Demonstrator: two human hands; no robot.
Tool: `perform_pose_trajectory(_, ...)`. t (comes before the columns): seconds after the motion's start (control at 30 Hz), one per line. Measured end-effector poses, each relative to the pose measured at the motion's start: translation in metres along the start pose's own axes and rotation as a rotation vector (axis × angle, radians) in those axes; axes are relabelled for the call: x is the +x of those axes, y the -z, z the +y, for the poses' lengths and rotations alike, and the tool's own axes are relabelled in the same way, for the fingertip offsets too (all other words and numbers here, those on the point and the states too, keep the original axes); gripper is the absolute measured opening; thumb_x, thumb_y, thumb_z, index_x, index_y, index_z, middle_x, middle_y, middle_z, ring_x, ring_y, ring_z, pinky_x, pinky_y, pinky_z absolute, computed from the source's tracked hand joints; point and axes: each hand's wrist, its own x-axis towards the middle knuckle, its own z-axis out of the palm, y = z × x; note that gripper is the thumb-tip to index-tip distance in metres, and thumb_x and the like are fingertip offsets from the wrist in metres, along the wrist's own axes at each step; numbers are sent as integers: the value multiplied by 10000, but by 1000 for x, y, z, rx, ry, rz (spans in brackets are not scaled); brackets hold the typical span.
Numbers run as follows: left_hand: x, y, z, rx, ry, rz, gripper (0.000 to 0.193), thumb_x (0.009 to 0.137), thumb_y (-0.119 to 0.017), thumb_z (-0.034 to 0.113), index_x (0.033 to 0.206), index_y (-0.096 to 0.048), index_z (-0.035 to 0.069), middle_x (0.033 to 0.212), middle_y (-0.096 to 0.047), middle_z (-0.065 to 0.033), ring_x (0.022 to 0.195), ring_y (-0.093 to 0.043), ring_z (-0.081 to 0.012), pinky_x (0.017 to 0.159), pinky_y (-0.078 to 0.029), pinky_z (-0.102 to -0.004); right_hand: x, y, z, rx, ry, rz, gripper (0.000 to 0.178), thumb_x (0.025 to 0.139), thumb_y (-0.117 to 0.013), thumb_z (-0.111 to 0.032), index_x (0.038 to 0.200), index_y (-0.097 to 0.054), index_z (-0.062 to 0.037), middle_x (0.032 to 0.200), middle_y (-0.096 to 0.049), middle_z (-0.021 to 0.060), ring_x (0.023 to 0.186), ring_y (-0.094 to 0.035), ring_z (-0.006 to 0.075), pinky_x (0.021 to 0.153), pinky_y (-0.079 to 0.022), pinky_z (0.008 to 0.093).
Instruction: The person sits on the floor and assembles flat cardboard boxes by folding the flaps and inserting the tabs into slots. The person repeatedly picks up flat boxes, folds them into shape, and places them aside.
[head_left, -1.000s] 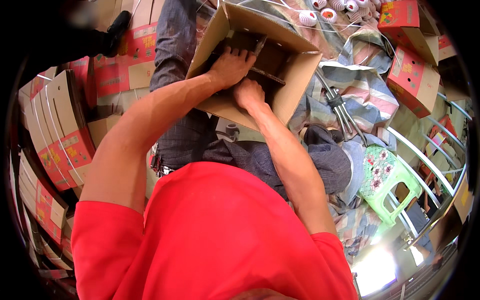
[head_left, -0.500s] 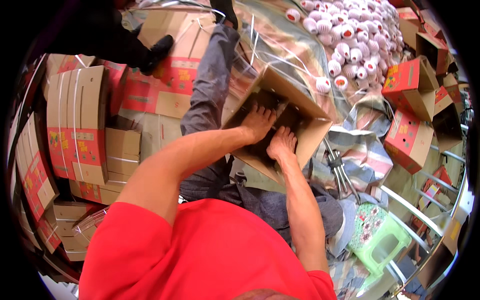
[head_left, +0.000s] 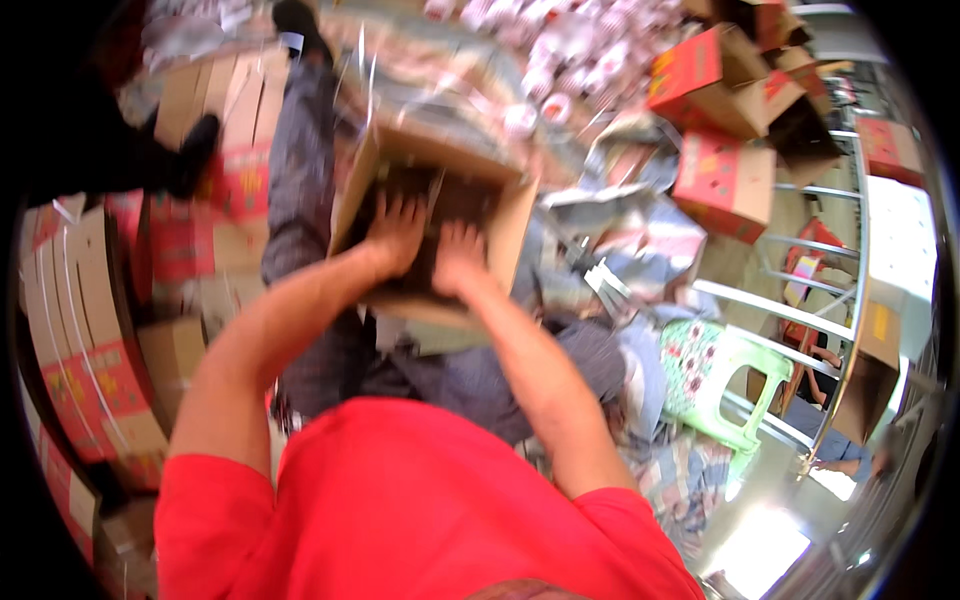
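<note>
Between my legs an open cardboard box (head_left: pixel 514 235) stands with its dark inside facing up. Both of my hands reach down into it. My left hand (head_left: pixel 397 232) has its fingers spread against the bottom, left of the middle seam. My right hand (head_left: pixel 460 258) lies beside it with fingers stretched out, right of the seam. Neither hand grips anything that I can see. The picture is smeared by motion, so fine detail of the box floor is lost.
Foam-netted fruit (head_left: pixel 590 45) is heaped at the far side. Red cartons (head_left: pixel 722 180) lie at the right near a metal rail frame (head_left: pixel 775 313). A green stool (head_left: pixel 735 385) stands at the right. Bundled flat cartons (head_left: pixel 90 340) line the left. Someone's dark shoe (head_left: pixel 198 150) is at the upper left.
The view has swung, so most of the scene sits further left and is blurred. My hands remain inside the box, fingers spread on its bottom.
</note>
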Motion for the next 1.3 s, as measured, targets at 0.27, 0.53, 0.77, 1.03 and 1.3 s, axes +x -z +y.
perform_pose_trajectory(0.27,-21,45,9,-57,-31,-243,854,849,-734,173,1590,-363,-36,1595,-451,-229,1527,-353,-443,1252,-211,-657,-8,2,-8,151,-36,-110,937,794,-726,-195,1594,-299,41,1694,-268,267,1590,-188,490,1309,-156,552)
perform_pose_trajectory(0.53,-52,74,17,-345,-59,127,725,832,-669,78,1525,-473,-5,1602,-431,-221,1528,-348,-439,1251,-268,-598,5,-7,14,168,-5,-108,874,811,-767,-265,1526,-361,32,1623,-362,244,1477,-369,430,1213,-329,531)
perform_pose_trajectory(0.77,-155,137,-8,-635,362,614,677,811,-741,58,1452,-534,-9,1523,-498,-225,1456,-428,-428,1223,-353,-506,-38,36,6,296,366,713,420,857,-730,-145,1250,-648,-21,1293,-668,197,1238,-605,387,1093,-426,504)
perform_pose_trajectory(1.03,-147,86,-13,-995,393,326,501,935,-643,149,1384,-533,-45,1268,-634,-317,1231,-590,-490,1052,-474,-530,-90,38,88,974,-216,222,480,948,-702,-239,1288,-655,97,1195,-722,235,1070,-696,314,921,-532,410)
perform_pose_trajectory(1.3,-146,71,-9,-1287,340,245,559,948,-613,118,1469,-465,-19,1267,-651,-282,1193,-634,-456,1019,-510,-480,-109,17,119,914,-258,463,414,1002,-628,-271,1122,-706,118,958,-756,246,855,-712,290,760,-528,471)
